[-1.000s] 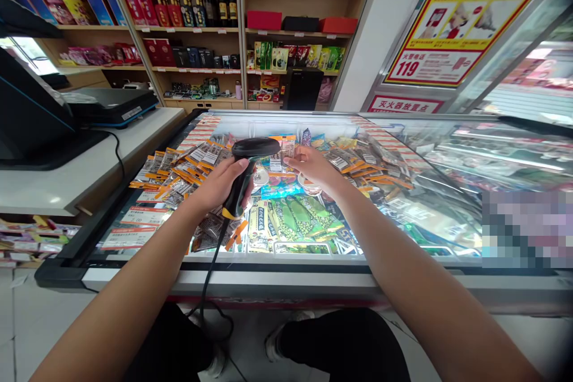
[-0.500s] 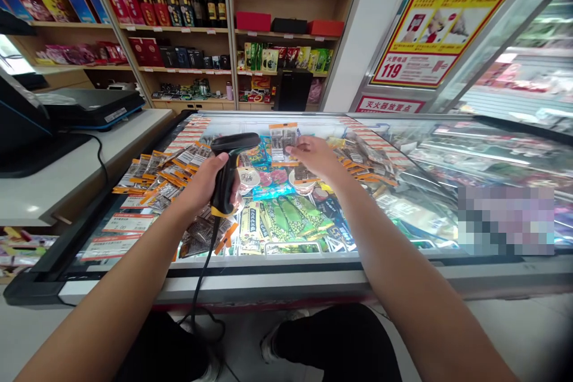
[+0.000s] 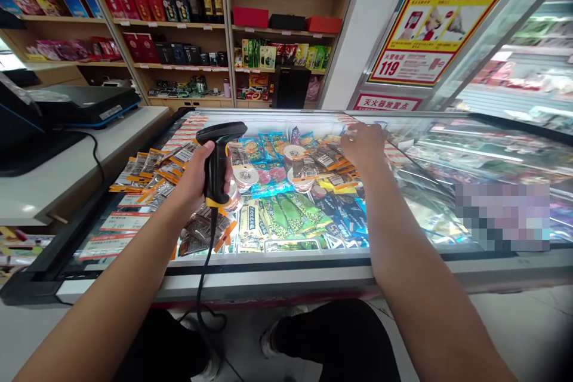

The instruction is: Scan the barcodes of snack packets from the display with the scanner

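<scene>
My left hand (image 3: 197, 174) is wrapped round the grip of a black and yellow handheld barcode scanner (image 3: 218, 164), held upright above the glass-topped freezer (image 3: 268, 266). Its cord hangs down over the front edge. Further right, my right hand (image 3: 366, 142) is over the far right side of the freezer top with its fingers curled. Its fingertips are mostly hidden, and I cannot make out what is in them. Beside it lies a pile of brown snack packets (image 3: 329, 158) with orange edges. More such packets (image 3: 154, 172) lie on the left, and others (image 3: 206, 233) below the scanner.
Under the glass show green ice-pop packs (image 3: 290, 215), blue packs (image 3: 344, 218) and round tubs (image 3: 245, 175). Price labels (image 3: 120, 221) line the left side. A counter with a scale (image 3: 87, 104) stands at left. Stocked shelves (image 3: 179, 27) and a poster (image 3: 430, 24) are behind.
My right hand has moved right and slightly away, from the middle to the right pile. The packet it held up is no longer seen raised. The scanner has shifted slightly left and up.
</scene>
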`<state>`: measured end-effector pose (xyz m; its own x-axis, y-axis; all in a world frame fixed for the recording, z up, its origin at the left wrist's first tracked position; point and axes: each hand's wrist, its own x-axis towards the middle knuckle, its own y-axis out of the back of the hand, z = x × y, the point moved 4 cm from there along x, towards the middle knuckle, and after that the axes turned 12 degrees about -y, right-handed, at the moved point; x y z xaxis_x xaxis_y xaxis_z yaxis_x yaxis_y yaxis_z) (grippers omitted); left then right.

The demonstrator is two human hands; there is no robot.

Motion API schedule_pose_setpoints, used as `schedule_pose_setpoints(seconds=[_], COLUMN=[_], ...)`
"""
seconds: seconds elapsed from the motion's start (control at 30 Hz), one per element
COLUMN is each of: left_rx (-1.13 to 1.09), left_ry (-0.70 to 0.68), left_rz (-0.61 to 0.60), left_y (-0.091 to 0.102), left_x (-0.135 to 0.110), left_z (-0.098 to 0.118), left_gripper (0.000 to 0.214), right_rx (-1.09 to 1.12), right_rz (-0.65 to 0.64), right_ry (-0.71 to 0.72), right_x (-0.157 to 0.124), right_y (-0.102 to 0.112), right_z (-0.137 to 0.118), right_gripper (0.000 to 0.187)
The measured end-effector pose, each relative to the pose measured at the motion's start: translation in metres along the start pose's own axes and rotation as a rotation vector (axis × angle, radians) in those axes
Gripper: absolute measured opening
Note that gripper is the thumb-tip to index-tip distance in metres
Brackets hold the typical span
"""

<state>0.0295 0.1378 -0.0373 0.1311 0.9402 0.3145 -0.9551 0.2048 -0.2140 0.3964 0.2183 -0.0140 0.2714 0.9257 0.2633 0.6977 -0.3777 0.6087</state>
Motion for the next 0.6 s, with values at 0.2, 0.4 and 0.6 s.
schedule_pose_setpoints(seconds=[0.2,0.4,0.6], left_rx=[-0.010,-0.031,-0.009], left_ry=[-0.070,-0.052,-0.008], left_rz=[0.172,0.281,0.236], left_y=[0.009,0.015,0.008], left_x=[0.006,0.007,0.004], left_z=[0.008,0.008,0.000], left_gripper=[0.049,0.051,0.046], right_rx=[0.136,0.001,0.195], right_rz=[-0.233,-0.343,-0.444], right_ry=[0.096,0.013,-0.150], right_x=[-0.039,-0.037,-0.027], right_y=[-0.122,-0.211,-0.200], right_z=[-0.067,-0.096,-0.092], right_gripper=[0.015,0.027,0.030])
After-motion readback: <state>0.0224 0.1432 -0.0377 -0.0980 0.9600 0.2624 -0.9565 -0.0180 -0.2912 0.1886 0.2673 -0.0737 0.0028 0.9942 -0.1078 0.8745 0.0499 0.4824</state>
